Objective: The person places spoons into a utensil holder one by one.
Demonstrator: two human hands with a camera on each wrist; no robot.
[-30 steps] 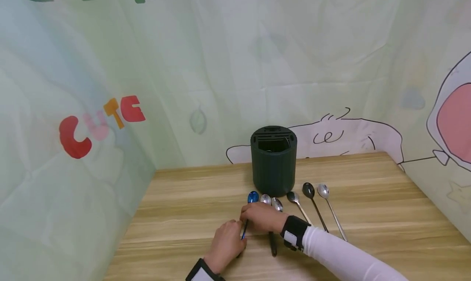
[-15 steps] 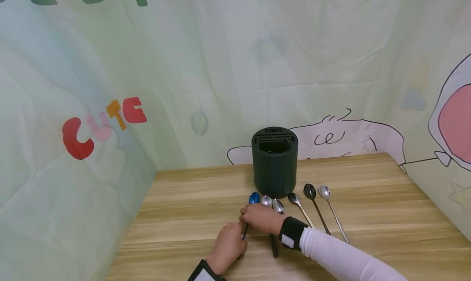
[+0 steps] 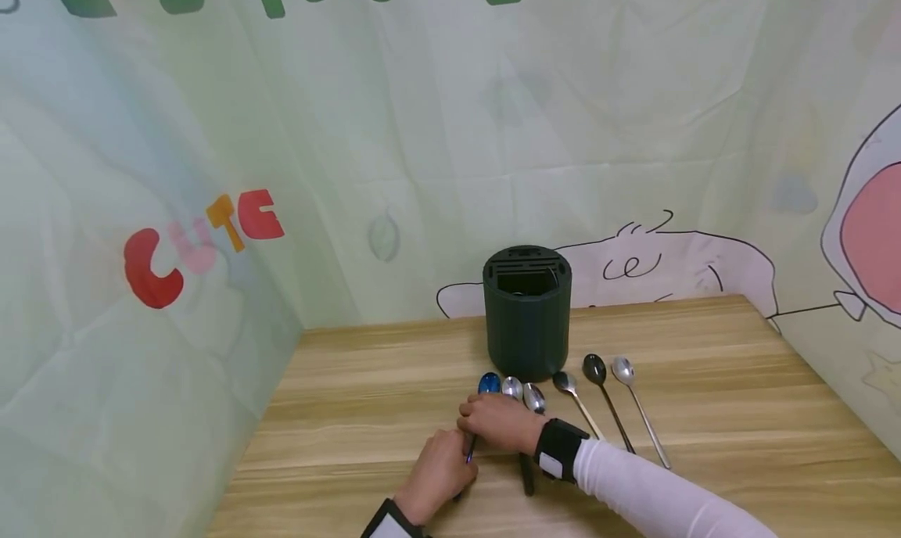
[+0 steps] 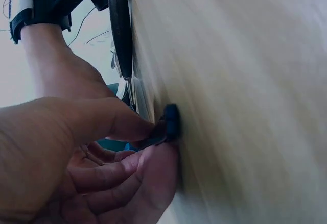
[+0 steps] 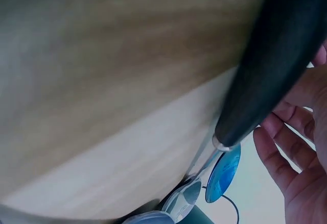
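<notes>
A long blue spoon (image 3: 489, 382) lies at the left end of a row of spoons. Low on its handle, my left hand (image 3: 435, 475) pinches it; the left wrist view shows thumb and finger at the dark handle end (image 4: 172, 122), close against the wood. Higher up, my right hand (image 3: 501, 421) holds the same handle with its fingertips, its back covering part of two silver-bowled spoons. One of these, a spoon with a thick black handle (image 5: 271, 66), passes beneath that palm. The blue bowl (image 5: 225, 173) shows beyond it in the right wrist view.
A dark green cylindrical holder (image 3: 528, 327) with a slotted top stands right behind the spoon bowls. To the right lie a dark-bowled spoon with a pale handle (image 3: 586, 414), a black spoon (image 3: 595, 369) and a silver spoon (image 3: 623, 370). Printed cloth (image 3: 422, 131) encloses the wooden table (image 3: 352, 381).
The head view has shifted slightly, so everything sits a little lower in it. Both hands keep nearly the same place on the blue spoon, which stays at the row's left end.
</notes>
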